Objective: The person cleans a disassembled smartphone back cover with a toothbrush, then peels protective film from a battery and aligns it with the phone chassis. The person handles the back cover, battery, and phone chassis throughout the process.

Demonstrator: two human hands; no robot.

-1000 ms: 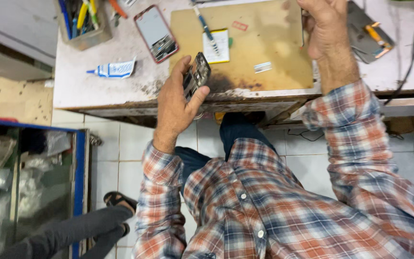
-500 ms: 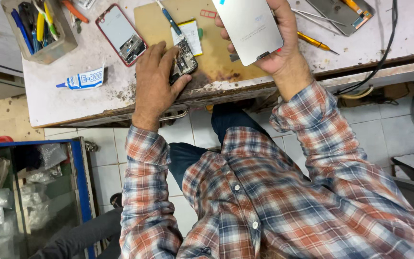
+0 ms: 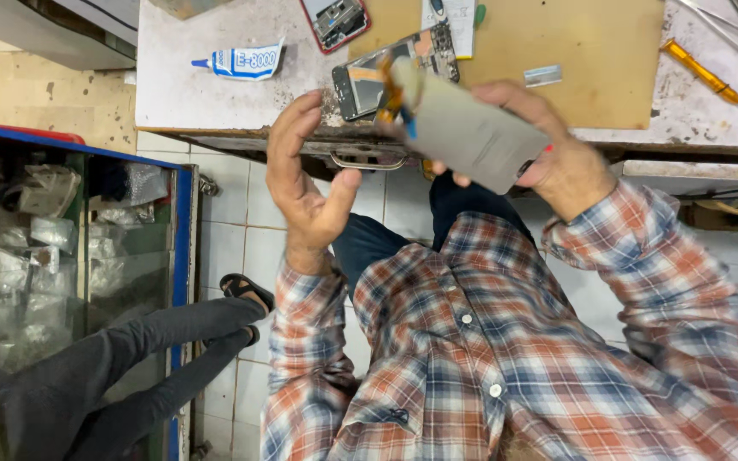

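Observation:
My right hand (image 3: 561, 166) grips a flat grey phone panel (image 3: 471, 132) in front of the table edge, tilted, with an orange flex strip (image 3: 393, 96) at its left end. My left hand (image 3: 305, 183) is open just below the table edge, palm showing and fingers apart, holding nothing. Just above it an opened phone body (image 3: 386, 72) with bare circuitry lies at the front of the worn white table (image 3: 207, 94), partly on a brown board (image 3: 582, 43).
A glue tube (image 3: 241, 61), a red-edged opened phone (image 3: 335, 21), a small metal strip (image 3: 544, 77) and a yellow screwdriver (image 3: 698, 64) lie on the table. A blue glass cabinet (image 3: 79, 256) stands left. Another person's dark-trousered legs (image 3: 172, 341) stretch beside me.
My left hand let go of the opened phone body, which now lies on the table, and drew back open. My right hand brought the grey panel down to the table's front edge.

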